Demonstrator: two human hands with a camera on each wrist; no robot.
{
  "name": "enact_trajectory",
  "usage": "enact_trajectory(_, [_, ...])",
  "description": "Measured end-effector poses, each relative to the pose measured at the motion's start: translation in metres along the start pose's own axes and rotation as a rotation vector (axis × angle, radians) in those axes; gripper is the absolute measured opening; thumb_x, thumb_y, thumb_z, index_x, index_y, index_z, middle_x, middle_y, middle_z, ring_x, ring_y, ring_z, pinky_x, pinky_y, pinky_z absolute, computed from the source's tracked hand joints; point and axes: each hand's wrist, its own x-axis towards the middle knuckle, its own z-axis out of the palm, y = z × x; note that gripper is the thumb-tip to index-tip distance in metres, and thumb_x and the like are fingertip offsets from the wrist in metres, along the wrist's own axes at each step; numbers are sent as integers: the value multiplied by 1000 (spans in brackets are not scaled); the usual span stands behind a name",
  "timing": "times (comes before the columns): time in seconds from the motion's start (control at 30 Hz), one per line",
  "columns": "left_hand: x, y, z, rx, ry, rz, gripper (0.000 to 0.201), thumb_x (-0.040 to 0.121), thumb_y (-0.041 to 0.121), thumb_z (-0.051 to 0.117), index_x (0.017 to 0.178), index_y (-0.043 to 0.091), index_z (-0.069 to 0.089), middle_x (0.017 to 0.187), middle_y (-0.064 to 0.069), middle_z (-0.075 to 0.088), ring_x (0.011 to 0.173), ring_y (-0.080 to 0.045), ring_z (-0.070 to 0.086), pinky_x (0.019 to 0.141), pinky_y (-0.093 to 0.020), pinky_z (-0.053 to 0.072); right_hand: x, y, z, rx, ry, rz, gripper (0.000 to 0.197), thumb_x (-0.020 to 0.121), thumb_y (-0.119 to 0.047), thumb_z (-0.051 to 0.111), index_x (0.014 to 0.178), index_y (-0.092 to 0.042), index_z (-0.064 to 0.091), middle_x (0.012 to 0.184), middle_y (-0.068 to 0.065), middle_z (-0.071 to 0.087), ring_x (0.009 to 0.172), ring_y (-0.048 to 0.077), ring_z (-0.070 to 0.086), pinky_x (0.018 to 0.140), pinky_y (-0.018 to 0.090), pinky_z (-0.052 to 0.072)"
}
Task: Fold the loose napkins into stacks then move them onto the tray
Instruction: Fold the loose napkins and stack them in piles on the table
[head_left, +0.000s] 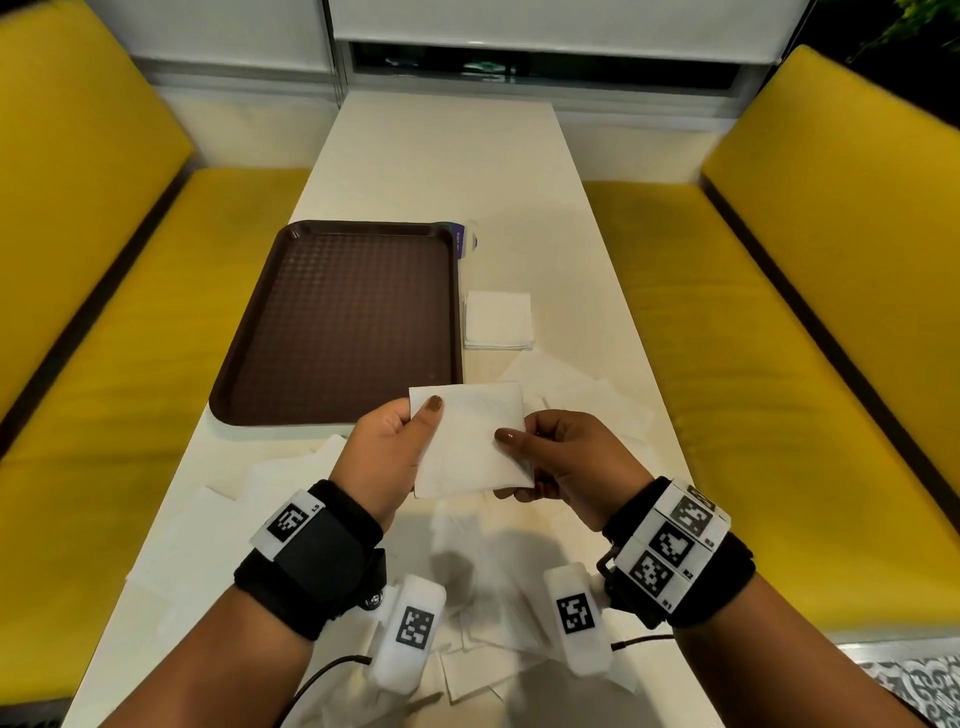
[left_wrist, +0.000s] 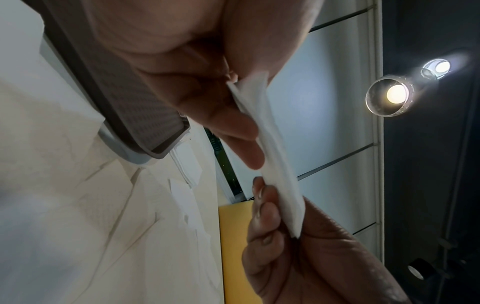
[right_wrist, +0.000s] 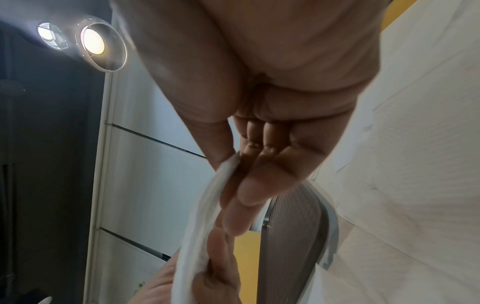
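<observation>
A folded white napkin (head_left: 470, 439) is held up above the near part of the table between both hands. My left hand (head_left: 397, 441) pinches its left edge, thumb on top. My right hand (head_left: 540, 452) pinches its right edge, thumb laid across the front. In the left wrist view the napkin (left_wrist: 272, 148) shows edge-on, with the fingers (left_wrist: 233, 123) behind it. The right wrist view shows the napkin (right_wrist: 205, 222) the same way. The brown tray (head_left: 343, 322) lies bare at the centre left. A small stack of folded napkins (head_left: 498, 319) sits just right of the tray.
Several loose unfolded napkins (head_left: 249, 493) lie spread over the near end of the white table (head_left: 441, 156), under and around my wrists. A small purple and white item (head_left: 465, 241) sits at the tray's far right corner. Yellow benches (head_left: 779, 338) flank the table.
</observation>
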Motion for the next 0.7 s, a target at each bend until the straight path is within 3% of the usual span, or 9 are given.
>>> enact_trajectory(0.07, [0, -1, 0, 15, -4, 21, 29, 99, 30, 52, 97, 6, 68, 84, -8, 73, 69, -14, 66, 54, -26, 51, 1, 1, 0, -1, 2, -4, 26, 91, -12, 66, 100, 12, 60, 76, 17, 70, 64, 31, 70, 54, 28, 56])
enact_trajectory(0.2, [-3, -1, -1, 35, -86, 78, 23, 93, 26, 61, 109, 11, 68, 101, -4, 75, 92, -21, 72, 75, -35, 58, 2, 3, -1, 1, 33, -23, 17, 91, -12, 66, 96, 3, 59, 79, 18, 67, 65, 28, 70, 58, 32, 57])
enact_trajectory(0.3, [-4, -1, -2, 83, -128, 118, 21, 91, 21, 64, 110, 13, 68, 102, -1, 76, 94, -20, 72, 82, -37, 57, 4, 2, -2, 10, 48, -38, 33, 86, -20, 71, 101, 6, 59, 93, 19, 69, 79, 26, 70, 73, 40, 59])
enact_trajectory(0.37, [-5, -1, -2, 68, -176, 109, 23, 91, 21, 64, 112, 12, 67, 104, -3, 75, 96, -22, 72, 84, -41, 57, 5, -1, -1, 38, 34, -56, 45, 76, -28, 76, 109, 0, 63, 100, 14, 73, 87, 26, 71, 81, 43, 59])
enact_trajectory(0.43, [-5, -1, -1, 65, -233, 108, 29, 88, 24, 65, 114, 10, 66, 105, -5, 75, 97, -24, 72, 84, -42, 57, 7, -7, -1, 40, 48, -89, 42, 73, -28, 77, 106, -3, 66, 95, 7, 73, 83, 20, 70, 79, 40, 57])
enact_trajectory(0.53, [-6, 0, 0, 51, -279, 98, 35, 84, 27, 67, 114, 8, 65, 105, -7, 75, 96, -26, 72, 84, -44, 57, 9, -11, 0, 42, 75, -152, 15, 82, -16, 74, 92, -5, 69, 82, 3, 69, 73, 14, 64, 67, 31, 52])
enact_trajectory(0.6, [-7, 1, 0, 39, -294, 95, 36, 84, 27, 67, 114, 7, 65, 104, -8, 74, 96, -27, 71, 82, -42, 57, 9, -10, 0, 34, 85, -182, 9, 84, -12, 72, 88, -4, 70, 80, 3, 69, 73, 14, 63, 65, 26, 51])
enact_trajectory(0.7, [-5, 7, 1, 38, -232, 132, 28, 85, 27, 65, 106, 8, 66, 91, -8, 74, 84, -18, 70, 66, -29, 56, 10, -8, 1, -26, 89, -205, 5, 84, -12, 73, 83, -7, 71, 79, 2, 69, 74, 13, 62, 64, 25, 50])
